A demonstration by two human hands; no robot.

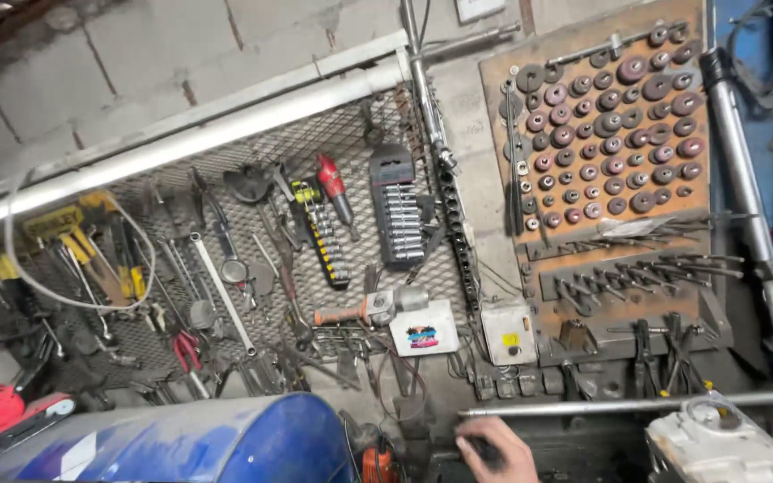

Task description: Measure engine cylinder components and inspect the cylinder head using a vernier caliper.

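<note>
I'm reaching down with one hand [494,447] at the bottom edge, can't tell which hand it is; the fingers are curling shut around a small dark thing [485,450], too hidden to name, so I'm keeping the grip snug and lifting slowly. It's sitting inside the fist, just below the long metal rod [628,405] and left of the white casing [717,443]; the other hand isn't showing.

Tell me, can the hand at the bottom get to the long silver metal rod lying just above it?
Probably yes. The hand sits just under the rod's left end, with nothing visible between them.
</note>
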